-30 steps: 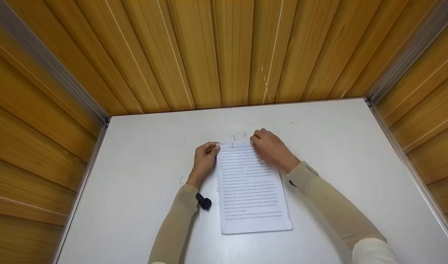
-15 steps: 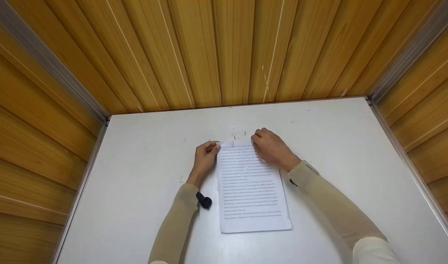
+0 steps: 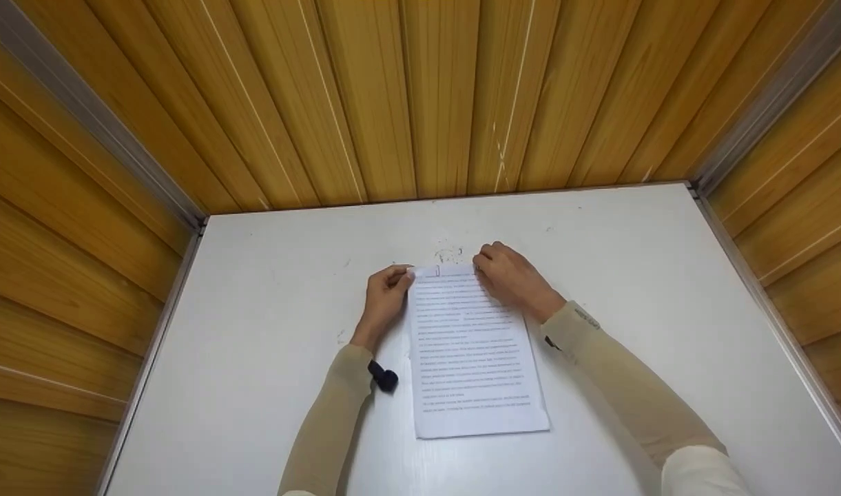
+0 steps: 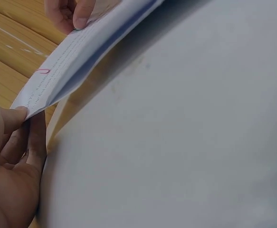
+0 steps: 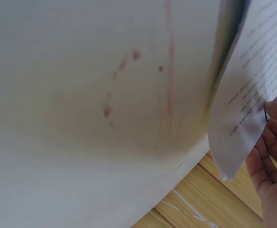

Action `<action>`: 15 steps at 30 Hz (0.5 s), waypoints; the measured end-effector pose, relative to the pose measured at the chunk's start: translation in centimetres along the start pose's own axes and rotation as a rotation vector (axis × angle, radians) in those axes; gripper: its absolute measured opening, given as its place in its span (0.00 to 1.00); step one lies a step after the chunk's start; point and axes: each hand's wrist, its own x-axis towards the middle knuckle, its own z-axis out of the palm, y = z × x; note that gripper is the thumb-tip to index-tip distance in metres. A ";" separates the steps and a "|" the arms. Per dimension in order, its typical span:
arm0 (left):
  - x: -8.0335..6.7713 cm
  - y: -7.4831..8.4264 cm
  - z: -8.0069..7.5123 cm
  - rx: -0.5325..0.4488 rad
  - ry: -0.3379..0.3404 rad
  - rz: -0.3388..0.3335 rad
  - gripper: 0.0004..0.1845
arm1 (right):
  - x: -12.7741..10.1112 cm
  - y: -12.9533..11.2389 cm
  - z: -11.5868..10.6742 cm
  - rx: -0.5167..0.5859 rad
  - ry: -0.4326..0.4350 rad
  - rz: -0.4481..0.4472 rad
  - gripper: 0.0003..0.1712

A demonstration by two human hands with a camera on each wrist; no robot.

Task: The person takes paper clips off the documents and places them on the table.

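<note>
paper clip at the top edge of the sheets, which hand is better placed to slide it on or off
Probably the left: the paper clip sits nearer the left hand, which pinches that corner of the paper stack. The right hand holds the far corner.

Looking down on a white table, boxed in on three sides. Meeting wooden plank walls along its far edge, its left edge and its right edge. Noting grey metal strips running up from the far-left corner and the far-right corner. Spotting thin pale scratches low on the far wall. Finding faint dark specks near the middle of the far edge and a small scuff towards the left edge. Seeing reddish spots and a faint red streak on the surface in the right wrist view.
</note>
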 end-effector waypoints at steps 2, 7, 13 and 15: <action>0.0 -0.1 0.0 -0.001 -0.008 0.009 0.11 | -0.1 0.0 0.1 -0.021 0.012 -0.015 0.03; 0.1 -0.1 0.0 0.000 -0.010 0.027 0.10 | 0.0 0.2 0.1 -0.042 0.026 -0.026 0.03; 0.1 -0.1 -0.1 0.010 -0.008 0.028 0.10 | 0.0 0.3 0.1 -0.030 0.012 -0.014 0.05; 0.0 -0.1 -0.1 0.015 -0.009 0.023 0.11 | 0.0 0.3 0.2 -0.025 0.006 -0.002 0.05</action>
